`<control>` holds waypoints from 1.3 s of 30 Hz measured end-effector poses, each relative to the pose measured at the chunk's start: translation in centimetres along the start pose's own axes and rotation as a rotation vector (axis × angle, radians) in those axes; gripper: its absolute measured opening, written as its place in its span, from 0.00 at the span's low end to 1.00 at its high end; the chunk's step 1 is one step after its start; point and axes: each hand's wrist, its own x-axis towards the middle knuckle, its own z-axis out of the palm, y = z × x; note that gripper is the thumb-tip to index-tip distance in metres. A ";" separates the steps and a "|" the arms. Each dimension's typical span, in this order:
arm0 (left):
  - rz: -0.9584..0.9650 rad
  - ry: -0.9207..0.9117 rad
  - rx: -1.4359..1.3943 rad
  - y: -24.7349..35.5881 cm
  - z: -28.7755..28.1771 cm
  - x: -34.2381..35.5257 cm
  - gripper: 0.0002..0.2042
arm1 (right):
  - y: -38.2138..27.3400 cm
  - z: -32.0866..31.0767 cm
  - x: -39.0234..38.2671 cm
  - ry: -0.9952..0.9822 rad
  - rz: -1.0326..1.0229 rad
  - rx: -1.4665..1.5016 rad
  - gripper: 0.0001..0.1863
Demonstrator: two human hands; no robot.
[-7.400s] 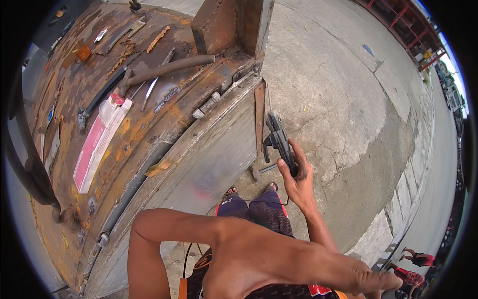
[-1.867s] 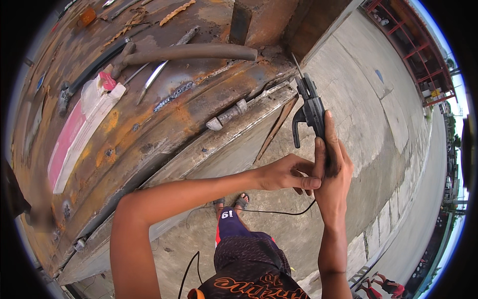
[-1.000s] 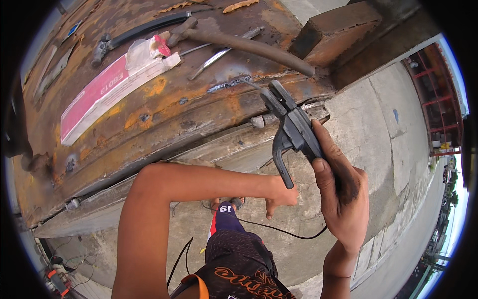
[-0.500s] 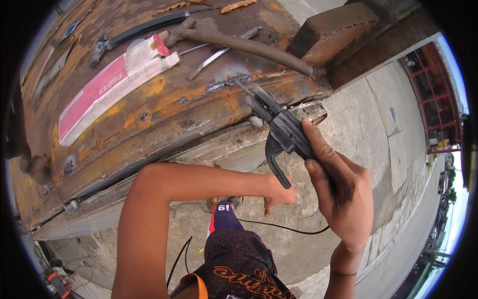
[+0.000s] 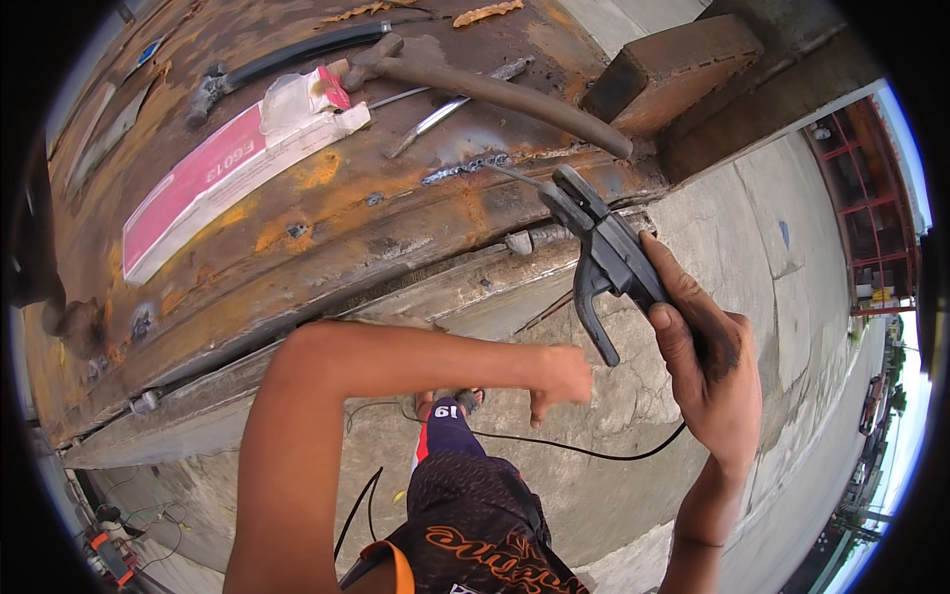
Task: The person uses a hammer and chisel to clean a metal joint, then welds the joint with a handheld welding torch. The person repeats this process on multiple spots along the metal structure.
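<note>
Gripping the handle of a black welding clamp (image 5: 612, 247), the right hand (image 5: 720, 381) has its forefinger laid along one side and its thumb pressed against the other. From those fingers the clamp reaches up and to the left, tilted, its curved lever (image 5: 591, 312) standing out on the left side. A thin rod (image 5: 515, 176) sticks out of the clamp's head toward a dark, bumpy weld (image 5: 463, 168) on the rusty metal bed (image 5: 396, 243); whether its tip touches is too small to tell. The left hand (image 5: 562, 374) hangs below and to the left of the clamp, near the lever's end but apart from it, back upward, thumb pointing down; its fingers are hidden, so I cannot tell whether they hold anything. A black cable (image 5: 604, 456) runs behind the right wrist. On the bed lie a pink and white box (image 5: 203, 183), a brown hammer (image 5: 505, 97) and a black-handled hammer (image 5: 302, 56).
</note>
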 end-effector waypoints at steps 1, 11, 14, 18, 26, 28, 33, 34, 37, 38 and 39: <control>-0.008 -0.008 -0.008 0.0 0.0 0.0 0.27 | 0.1 0.0 0.1 0.015 -0.020 0.014 0.22; -0.017 0.043 0.044 -0.3 0.0 0.3 0.28 | -0.7 0.0 0.2 0.046 0.092 0.062 0.21; -0.030 0.030 0.051 -0.3 0.0 0.5 0.29 | -0.6 0.0 0.1 -0.026 0.006 -0.028 0.21; -0.017 0.038 0.061 -0.6 0.6 1.2 0.31 | 0.1 0.2 -0.2 0.087 -0.061 0.027 0.20; -0.175 0.188 -0.066 0.1 1.8 1.9 0.32 | 0.7 1.0 0.3 -0.001 -0.135 -0.059 0.23; -0.323 0.248 -0.135 1.9 2.2 1.7 0.30 | 0.9 1.2 0.3 0.006 -0.228 -0.086 0.26; -0.690 0.986 -0.607 9.8 10.9 -2.9 0.24 | 0.8 1.2 -1.1 0.051 -0.269 -0.219 0.28; -0.801 1.149 -0.725 12.3 14.2 -4.1 0.23 | 0.8 0.9 -1.3 0.068 -0.249 -0.289 0.29; -1.272 1.564 -0.774 21.8 25.9 -5.9 0.21 | 1.0 0.5 -1.2 0.094 -0.335 -0.355 0.29; -1.421 1.727 -0.769 25.5 30.2 -5.7 0.20 | 1.4 0.5 -1.0 0.107 -0.367 -0.381 0.29; -1.692 1.890 -0.773 29.6 34.4 -4.6 0.20 | 1.7 0.5 -0.4 0.048 -0.447 -0.310 0.30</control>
